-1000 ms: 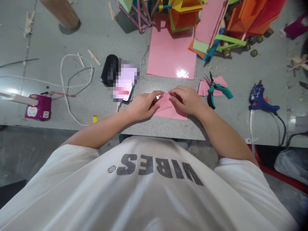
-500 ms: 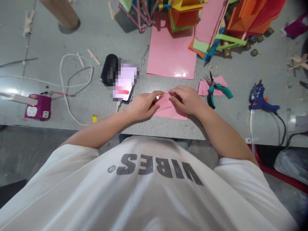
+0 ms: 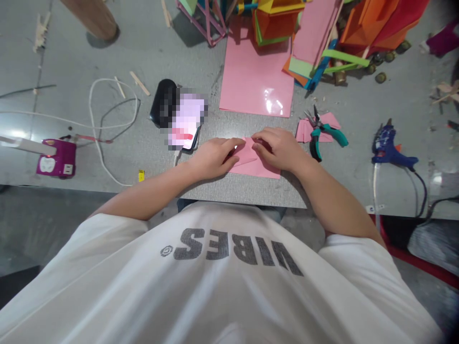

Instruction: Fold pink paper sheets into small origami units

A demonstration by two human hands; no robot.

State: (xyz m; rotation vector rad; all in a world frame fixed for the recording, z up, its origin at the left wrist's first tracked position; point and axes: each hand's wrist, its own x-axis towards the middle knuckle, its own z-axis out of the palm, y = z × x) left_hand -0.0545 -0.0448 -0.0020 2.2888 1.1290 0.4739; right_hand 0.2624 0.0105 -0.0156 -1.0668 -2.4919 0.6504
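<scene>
A small piece of pink paper (image 3: 261,168) lies near the table's front edge, partly folded over on itself. My left hand (image 3: 216,156) is closed on its left side, fingers and thumb pinching the folded part. From the other side, my right hand (image 3: 275,147) pinches the paper's upper edge between thumb and fingers. The fingertips of both hands almost meet at the top of the fold. Part of the paper is hidden under my hands. Teal-handled pliers (image 3: 318,131) rest on other folded pink pieces (image 3: 332,119) just right of my right hand.
A large pink sheet (image 3: 256,88) lies beyond my hands, with colourful paper constructions (image 3: 276,24) behind it. To the left are a phone (image 3: 188,119), a black case (image 3: 163,102), a white cable (image 3: 91,110) and a purple power adapter (image 3: 57,157). A blue glue gun (image 3: 389,145) stands right.
Both hands keep their hold on the pink paper in nearly the same position. The view has shifted very slightly; nothing else has visibly moved.
</scene>
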